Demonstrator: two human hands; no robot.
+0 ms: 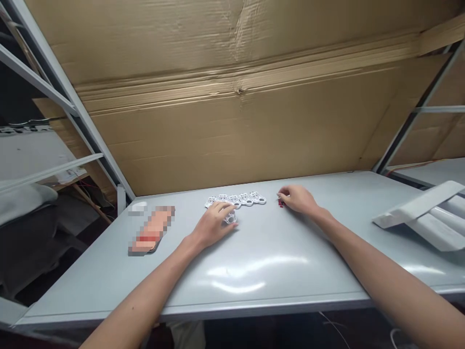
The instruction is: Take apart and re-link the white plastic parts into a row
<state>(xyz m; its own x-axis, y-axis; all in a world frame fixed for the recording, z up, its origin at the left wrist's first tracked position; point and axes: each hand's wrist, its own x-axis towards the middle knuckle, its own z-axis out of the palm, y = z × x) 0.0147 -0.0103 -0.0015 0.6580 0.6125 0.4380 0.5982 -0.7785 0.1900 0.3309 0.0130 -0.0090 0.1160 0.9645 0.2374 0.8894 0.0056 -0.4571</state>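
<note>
A row of several small white plastic parts with round holes lies on the grey table, near its back edge. My left hand rests just in front of the row, its fingers curled over one more white part that it presses on the table. My right hand lies to the right of the row, fingers pinched together over some tiny red pieces; what the fingertips hold is too small to make out.
A blurred orange-pink flat object and a small white oval piece lie at the table's left. White profile strips sit at the right edge. A cardboard wall stands behind, and metal frame struts run on both sides.
</note>
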